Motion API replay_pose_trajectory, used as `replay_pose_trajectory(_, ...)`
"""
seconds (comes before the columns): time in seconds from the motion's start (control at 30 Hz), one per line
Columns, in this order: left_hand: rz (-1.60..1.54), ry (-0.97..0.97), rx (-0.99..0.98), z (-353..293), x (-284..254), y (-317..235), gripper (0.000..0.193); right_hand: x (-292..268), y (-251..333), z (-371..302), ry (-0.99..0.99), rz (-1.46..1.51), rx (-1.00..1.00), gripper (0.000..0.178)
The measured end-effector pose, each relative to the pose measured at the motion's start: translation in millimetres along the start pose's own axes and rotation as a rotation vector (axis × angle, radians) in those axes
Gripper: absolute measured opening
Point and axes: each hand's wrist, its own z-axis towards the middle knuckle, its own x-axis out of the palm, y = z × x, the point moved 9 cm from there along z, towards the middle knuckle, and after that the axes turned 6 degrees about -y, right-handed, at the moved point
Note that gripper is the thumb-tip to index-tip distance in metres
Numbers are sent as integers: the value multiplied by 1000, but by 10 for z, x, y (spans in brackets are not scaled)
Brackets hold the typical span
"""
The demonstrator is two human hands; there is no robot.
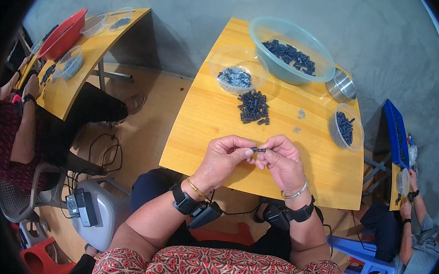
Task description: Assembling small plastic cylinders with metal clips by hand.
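Over the near part of the wooden table, my left hand and my right hand meet fingertip to fingertip. Between them is a small black cylindrical plastic part, pinched from both sides; whether it is one piece or two joined is too small to tell. Beyond my hands lies a loose pile of similar black parts. To the right of that pile, two little clusters of tiny pale metal pieces rest on the wood. Fingers of both hands are closed.
Behind the pile stand a clear tub of small dark pieces and a large pale-blue basin of black parts. A steel bowl and a clear tub sit at the right. Other people work at tables on both sides; a grey stool is at left.
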Motion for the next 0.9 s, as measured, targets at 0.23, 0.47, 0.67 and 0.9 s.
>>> replay_pose_trajectory(0.23, 12, 12, 8, -11, 18, -10, 12, -10, -8, -7, -17, -7, 9, 9)
replay_pose_trajectory(0.47, 25, 47, 1, -18, 34, -12, 11, -38, -14, -1, 13, -53, -21, 8)
replay_pose_trajectory(0.67, 23, 113, -94, -48, 82, -3, 8, -27, 9, -5, 63, -191, -68, 11)
replay_pose_trajectory(0.9, 15, 86, -103, -26, 59, 50, 9, 91, 171, -34, 68, -617, -267, 7)
